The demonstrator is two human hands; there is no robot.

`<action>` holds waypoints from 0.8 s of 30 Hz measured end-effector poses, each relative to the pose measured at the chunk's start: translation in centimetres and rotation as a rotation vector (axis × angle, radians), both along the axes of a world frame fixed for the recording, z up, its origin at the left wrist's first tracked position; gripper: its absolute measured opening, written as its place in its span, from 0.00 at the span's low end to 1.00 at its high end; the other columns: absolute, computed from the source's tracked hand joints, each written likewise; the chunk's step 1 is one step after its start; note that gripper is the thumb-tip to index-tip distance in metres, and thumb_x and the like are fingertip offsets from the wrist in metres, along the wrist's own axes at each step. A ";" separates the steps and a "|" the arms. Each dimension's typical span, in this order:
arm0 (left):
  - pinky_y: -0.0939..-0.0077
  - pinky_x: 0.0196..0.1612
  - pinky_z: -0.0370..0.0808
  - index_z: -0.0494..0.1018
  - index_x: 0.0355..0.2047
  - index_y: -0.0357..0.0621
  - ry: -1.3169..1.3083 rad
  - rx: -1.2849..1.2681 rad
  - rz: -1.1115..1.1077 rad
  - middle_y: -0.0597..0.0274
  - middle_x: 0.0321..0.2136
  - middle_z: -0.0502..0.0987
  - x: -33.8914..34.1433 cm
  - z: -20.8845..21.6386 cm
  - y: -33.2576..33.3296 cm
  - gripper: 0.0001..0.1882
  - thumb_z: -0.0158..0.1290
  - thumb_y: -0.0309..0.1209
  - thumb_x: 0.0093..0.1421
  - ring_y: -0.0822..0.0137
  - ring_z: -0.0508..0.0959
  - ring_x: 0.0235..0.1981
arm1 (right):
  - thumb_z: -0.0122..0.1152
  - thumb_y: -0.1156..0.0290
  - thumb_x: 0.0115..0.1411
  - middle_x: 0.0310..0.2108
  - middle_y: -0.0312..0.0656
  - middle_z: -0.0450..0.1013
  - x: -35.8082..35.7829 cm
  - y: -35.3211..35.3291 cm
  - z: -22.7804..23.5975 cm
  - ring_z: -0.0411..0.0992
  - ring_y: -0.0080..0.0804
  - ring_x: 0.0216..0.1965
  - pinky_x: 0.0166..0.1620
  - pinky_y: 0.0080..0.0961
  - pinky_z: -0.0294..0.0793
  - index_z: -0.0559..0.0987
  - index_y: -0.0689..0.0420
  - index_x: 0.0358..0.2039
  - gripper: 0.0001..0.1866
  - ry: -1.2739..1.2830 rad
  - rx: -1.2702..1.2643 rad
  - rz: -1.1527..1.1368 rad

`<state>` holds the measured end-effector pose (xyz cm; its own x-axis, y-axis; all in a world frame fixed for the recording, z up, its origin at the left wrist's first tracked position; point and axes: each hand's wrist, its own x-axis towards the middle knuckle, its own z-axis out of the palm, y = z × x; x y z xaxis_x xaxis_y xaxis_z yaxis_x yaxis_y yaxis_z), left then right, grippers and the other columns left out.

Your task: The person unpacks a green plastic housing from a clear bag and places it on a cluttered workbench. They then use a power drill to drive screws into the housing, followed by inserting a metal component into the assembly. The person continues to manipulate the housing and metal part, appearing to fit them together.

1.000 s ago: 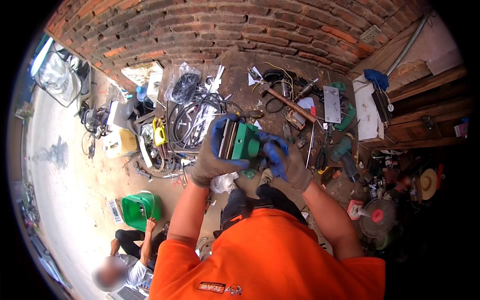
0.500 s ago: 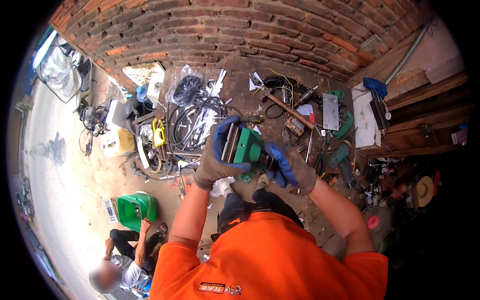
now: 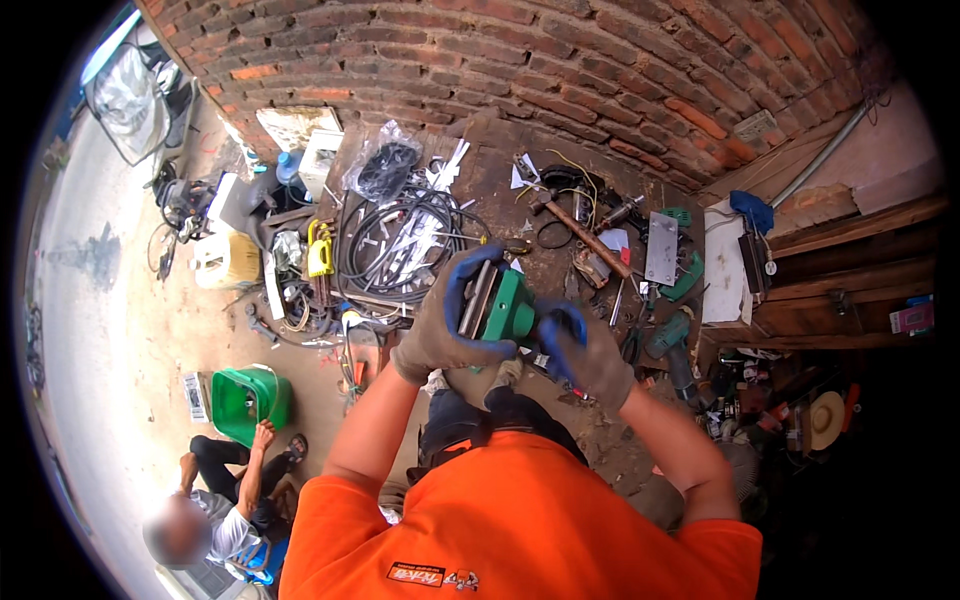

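Observation:
My left hand (image 3: 440,325), in a brown glove with blue fingers, is closed round a green tool (image 3: 512,308) with flat, metal-edged plates on its left side. The tool is held up in front of my body, and I cannot make out its exact kind. At its right end my right hand (image 3: 592,362), gloved alike, has its fingers curled about a dark end part. Those fingers are smeared by motion and hide most of that part. Beyond the tool lies a cluttered wooden bench (image 3: 490,185).
Coiled black cable (image 3: 350,260) and white strips lie on the bench's left, a hammer (image 3: 588,238) and a metal plate (image 3: 661,240) on its right. A green drill (image 3: 672,335) is nearer. At lower left a person (image 3: 225,505) sits by a green bucket (image 3: 283,398). A brick wall (image 3: 450,60) stands behind.
My right hand has shifted slightly and turned at the tool's end, its fingers now more blurred. The left hand keeps its grip, and the whole view has tilted a little.

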<state>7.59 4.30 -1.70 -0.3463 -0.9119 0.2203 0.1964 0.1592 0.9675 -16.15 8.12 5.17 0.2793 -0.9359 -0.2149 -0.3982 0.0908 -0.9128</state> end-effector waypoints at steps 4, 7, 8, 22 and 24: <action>0.66 0.61 0.69 0.61 0.66 0.39 0.011 -0.070 0.007 0.54 0.56 0.71 -0.1 -0.5 1.5 0.57 0.77 0.37 0.36 0.61 0.73 0.58 | 0.76 0.59 0.55 0.39 0.49 0.79 -0.8 0.3 -2.5 0.80 0.35 0.36 0.41 0.34 0.81 0.73 0.62 0.58 0.35 0.455 -0.896 0.196; 0.66 0.61 0.69 0.61 0.66 0.39 0.067 -0.068 0.009 0.54 0.55 0.71 -0.1 -0.9 2.0 0.57 0.77 0.36 0.36 0.62 0.73 0.57 | 0.76 0.55 0.55 0.35 0.48 0.78 -1.0 1.9 -3.9 0.80 0.35 0.35 0.40 0.35 0.81 0.72 0.62 0.59 0.37 0.111 -0.215 0.100; 0.65 0.61 0.69 0.61 0.66 0.39 0.074 -0.077 0.015 0.54 0.55 0.71 0.1 -1.0 2.0 0.57 0.77 0.36 0.36 0.62 0.74 0.56 | 0.73 0.54 0.57 0.36 0.49 0.79 -1.4 1.5 -4.0 0.81 0.39 0.34 0.38 0.35 0.81 0.73 0.62 0.57 0.34 -0.082 0.131 0.090; 0.64 0.61 0.69 0.62 0.65 0.38 0.054 -0.019 0.053 0.55 0.55 0.70 0.8 -1.5 2.1 0.56 0.75 0.37 0.35 0.61 0.73 0.56 | 0.68 0.41 0.57 0.28 0.46 0.77 -0.4 -0.2 -1.7 0.78 0.38 0.25 0.30 0.34 0.79 0.75 0.65 0.50 0.37 -0.010 0.371 0.055; 0.65 0.61 0.70 0.62 0.65 0.38 0.062 -0.045 0.015 0.56 0.55 0.71 1.4 -1.7 1.7 0.55 0.74 0.35 0.35 0.62 0.73 0.56 | 0.69 0.39 0.56 0.29 0.47 0.77 -0.3 0.4 -1.5 0.79 0.41 0.27 0.33 0.35 0.79 0.75 0.64 0.50 0.39 0.051 0.322 0.036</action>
